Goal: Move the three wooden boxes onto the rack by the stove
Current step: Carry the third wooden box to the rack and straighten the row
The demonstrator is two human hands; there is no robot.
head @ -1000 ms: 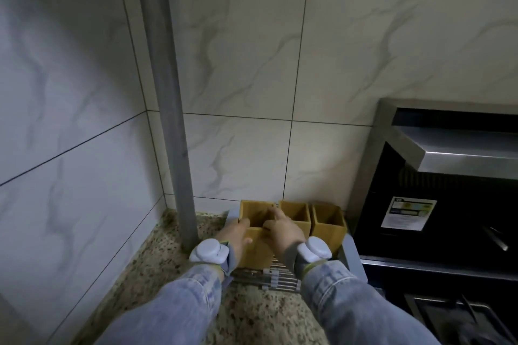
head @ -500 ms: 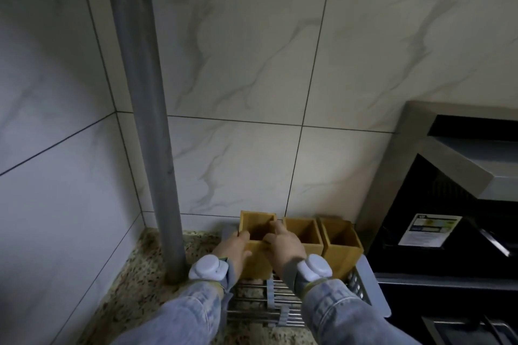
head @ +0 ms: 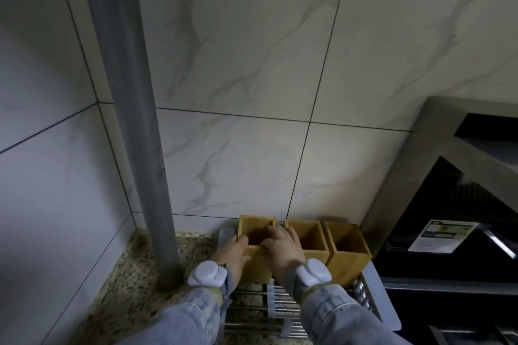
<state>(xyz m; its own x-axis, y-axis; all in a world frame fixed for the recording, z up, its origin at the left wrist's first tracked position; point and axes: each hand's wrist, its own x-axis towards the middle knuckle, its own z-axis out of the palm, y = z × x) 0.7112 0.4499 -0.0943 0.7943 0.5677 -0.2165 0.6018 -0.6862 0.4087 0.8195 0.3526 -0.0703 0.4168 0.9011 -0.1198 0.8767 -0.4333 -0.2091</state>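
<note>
1. Your left hand (head: 234,251) presses its fingers against the outer left wall of the left wooden box (head: 256,246), with the thumb at the front rim. Your right hand (head: 283,245) lies over the box's right rim, fingers curled on it. Together the two hands clamp this one box.
2. All three boxes stand in a row on the metal rack (head: 280,305) against the tiled wall (head: 224,162). The middle box (head: 307,238) and the right box (head: 347,249) touch each other, beside the stove (head: 454,232).
3. Expect the box to feel light, rigid and hollow. Its smooth wood may slide between your palms.
4. Hold it by opposite walls near the rim and set it flat across the bars, because a corner could drop between them.
5. The speckled tabletop (head: 131,277) and the grey pipe (head: 134,120) crowd your left side.
</note>
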